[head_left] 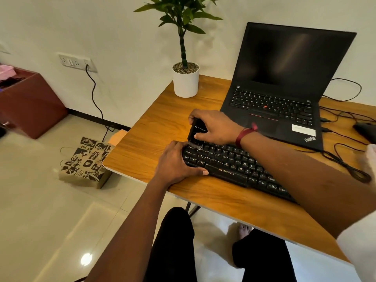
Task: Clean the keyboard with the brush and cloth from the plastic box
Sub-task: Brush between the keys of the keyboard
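At the left end of the wooden worktop, a black plastic keyboard with white legends lies at an angle, its left end near the worktop's left edge.

**Hands**
- The left hand grips the left end of the keyboard, with the thumb laid along the front edge. This hold appears intended to brace the keyboard against sliding under the brush strokes.
- The right hand is clamped round a black rectangular brush with a printed white logo. The body is held steeply, with the pale bristles pointing down onto the upper-left keys, just beside the left fingers. The steep angle probably lets the bristles reach the gaps between keys.
- The two hands work close together at the same corner.

**Task status**
Brushing is judged to be in hand at the left end. Neither the cloth nor the plastic box can be identified with certainty.

**Surface and room**
- An open black laptop with a dark screen stands behind the keyboard.
- A green plant in a white cylindrical pot stands at the rear left corner.
- Dark cables trail across the right side.
- Below, a printed brown paper bag rests on the glossy tiled floor.
- A white wall socket has one lead plugged in.
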